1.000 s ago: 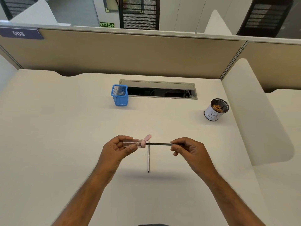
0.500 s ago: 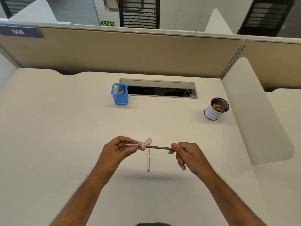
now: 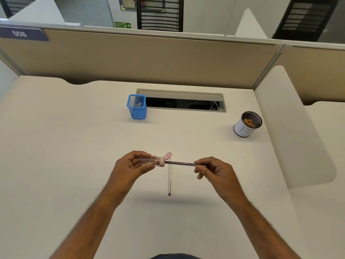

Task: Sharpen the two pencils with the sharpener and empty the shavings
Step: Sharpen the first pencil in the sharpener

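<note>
My left hand [image 3: 130,168] grips a clear tube-shaped sharpener [image 3: 149,160] with a pink cap end, its small pink lid flipped up. My right hand [image 3: 214,171] pinches a dark pencil [image 3: 182,163] whose tip is pushed into the sharpener's pink end; both are held level above the desk. A second pencil [image 3: 169,179] lies on the desk just below, pointing toward me. A white cup [image 3: 244,130] with a black mesh rim holds orange shavings at the right.
A blue mesh pencil holder [image 3: 137,111] stands behind the hands, beside an open cable slot [image 3: 186,94] in the desk. Beige partition walls close the back and right sides of the white desk [image 3: 56,156].
My right hand has turned around the pencil, its fingers shifting their pinch, while the pencil stays in the sharpener. My left hand holds almost still.
</note>
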The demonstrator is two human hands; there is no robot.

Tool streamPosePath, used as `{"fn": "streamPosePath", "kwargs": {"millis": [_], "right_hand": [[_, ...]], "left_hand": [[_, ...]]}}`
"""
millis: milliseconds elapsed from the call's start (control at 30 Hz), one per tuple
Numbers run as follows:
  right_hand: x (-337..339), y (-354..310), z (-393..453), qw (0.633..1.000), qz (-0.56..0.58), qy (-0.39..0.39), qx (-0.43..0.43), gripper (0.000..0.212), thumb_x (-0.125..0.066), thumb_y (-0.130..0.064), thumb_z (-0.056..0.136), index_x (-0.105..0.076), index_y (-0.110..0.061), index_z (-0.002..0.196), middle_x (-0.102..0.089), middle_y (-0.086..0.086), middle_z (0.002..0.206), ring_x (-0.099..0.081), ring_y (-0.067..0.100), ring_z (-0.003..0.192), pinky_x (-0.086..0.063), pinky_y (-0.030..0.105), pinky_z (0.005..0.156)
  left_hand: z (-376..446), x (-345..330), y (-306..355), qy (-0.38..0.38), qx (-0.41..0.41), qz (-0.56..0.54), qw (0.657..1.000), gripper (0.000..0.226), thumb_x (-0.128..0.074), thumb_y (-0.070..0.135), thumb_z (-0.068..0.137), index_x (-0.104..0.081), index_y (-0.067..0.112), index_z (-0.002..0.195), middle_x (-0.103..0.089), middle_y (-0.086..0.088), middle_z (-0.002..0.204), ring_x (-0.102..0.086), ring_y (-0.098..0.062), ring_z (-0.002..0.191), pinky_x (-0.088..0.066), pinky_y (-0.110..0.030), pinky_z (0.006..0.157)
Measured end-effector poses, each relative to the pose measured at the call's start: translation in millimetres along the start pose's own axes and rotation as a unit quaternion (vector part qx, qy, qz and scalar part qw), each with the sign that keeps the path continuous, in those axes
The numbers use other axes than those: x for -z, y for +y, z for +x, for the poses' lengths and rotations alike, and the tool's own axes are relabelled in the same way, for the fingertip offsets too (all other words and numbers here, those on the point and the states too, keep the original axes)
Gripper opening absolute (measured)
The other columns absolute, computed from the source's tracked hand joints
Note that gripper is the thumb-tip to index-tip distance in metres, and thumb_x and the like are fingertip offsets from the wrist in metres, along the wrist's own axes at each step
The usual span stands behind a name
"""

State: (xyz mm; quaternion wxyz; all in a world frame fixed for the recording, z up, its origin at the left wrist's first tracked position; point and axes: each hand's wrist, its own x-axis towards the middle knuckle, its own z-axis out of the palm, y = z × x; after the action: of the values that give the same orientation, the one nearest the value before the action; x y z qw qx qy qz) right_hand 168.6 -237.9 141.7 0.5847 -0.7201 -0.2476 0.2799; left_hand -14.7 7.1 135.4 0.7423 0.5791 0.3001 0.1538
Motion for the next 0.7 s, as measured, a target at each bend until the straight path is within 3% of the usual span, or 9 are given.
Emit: {"fn": "streamPosePath", "kwargs": {"millis": [167,267,367,467,567,700], "right_hand": [[-0.8,0.9,0.0,1.000,-0.003,-0.007,-0.005,0.021,-0.073,-0.007,0.100,-0.082,-0.026,0.102,-0.080,0.008,0.085,-0.076,0.022,0.073,-0.059,0.024,0.080],[-2.0,-2.3,-0.7,1.000,-0.019,-0.009,-0.003,0.017,-0.069,-0.016,0.103,-0.081,-0.025,0.096,-0.076,0.008,0.072,-0.072,0.021,0.068,-0.056,0.021,0.078],[-1.7,-3.6,2.1,0.998,-0.057,-0.027,-0.025,0.033,-0.058,-0.036,0.107,-0.075,-0.026,0.080,-0.063,0.003,0.049,-0.060,0.021,0.051,-0.049,0.020,0.068],[-0.4,-4.8,3.8,0.996,-0.059,-0.052,-0.051,0.043,-0.056,-0.038,0.110,-0.072,-0.023,0.073,-0.056,0.000,0.046,-0.061,0.024,0.047,-0.049,0.021,0.065],[1.8,-4.7,3.2,0.996,-0.054,-0.055,-0.035,0.039,-0.054,-0.039,0.110,-0.078,-0.021,0.085,-0.063,0.004,0.054,-0.059,0.013,0.049,-0.047,0.022,0.064],[2.4,-5.8,3.3,0.997,-0.015,-0.068,-0.021,0.023,-0.059,-0.035,0.105,-0.077,-0.029,0.119,-0.070,0.000,0.073,-0.060,0.017,0.058,-0.052,0.023,0.065]], "left_hand": [[-1.5,3.0,-1.0,0.000,0.001,0.005,1.000,0.031,-0.093,0.020,0.082,-0.081,0.021,0.111,-0.088,-0.011,0.118,-0.084,-0.024,0.112,-0.064,-0.021,0.091],[-2.7,4.1,-3.2,-0.006,0.006,0.003,1.000,0.032,-0.097,0.018,0.084,-0.080,0.020,0.112,-0.088,-0.011,0.118,-0.084,-0.024,0.113,-0.063,-0.020,0.090],[-3.4,2.6,-5.2,-0.010,0.009,0.000,1.000,0.030,-0.095,0.020,0.084,-0.081,0.022,0.110,-0.088,-0.011,0.118,-0.084,-0.024,0.114,-0.063,-0.021,0.092],[-3.2,2.1,-6.3,-0.008,0.010,0.004,1.000,0.030,-0.095,0.017,0.086,-0.080,0.022,0.111,-0.088,-0.011,0.118,-0.083,-0.025,0.115,-0.063,-0.020,0.092],[-3.1,3.0,-6.3,-0.008,0.010,0.004,1.000,0.029,-0.092,0.018,0.085,-0.080,0.020,0.112,-0.088,-0.011,0.118,-0.083,-0.025,0.115,-0.063,-0.020,0.092],[-2.5,3.3,-4.4,-0.009,0.009,-0.005,1.000,0.034,-0.095,0.015,0.085,-0.079,0.015,0.115,-0.087,-0.012,0.120,-0.082,-0.027,0.117,-0.064,-0.022,0.095]]}}
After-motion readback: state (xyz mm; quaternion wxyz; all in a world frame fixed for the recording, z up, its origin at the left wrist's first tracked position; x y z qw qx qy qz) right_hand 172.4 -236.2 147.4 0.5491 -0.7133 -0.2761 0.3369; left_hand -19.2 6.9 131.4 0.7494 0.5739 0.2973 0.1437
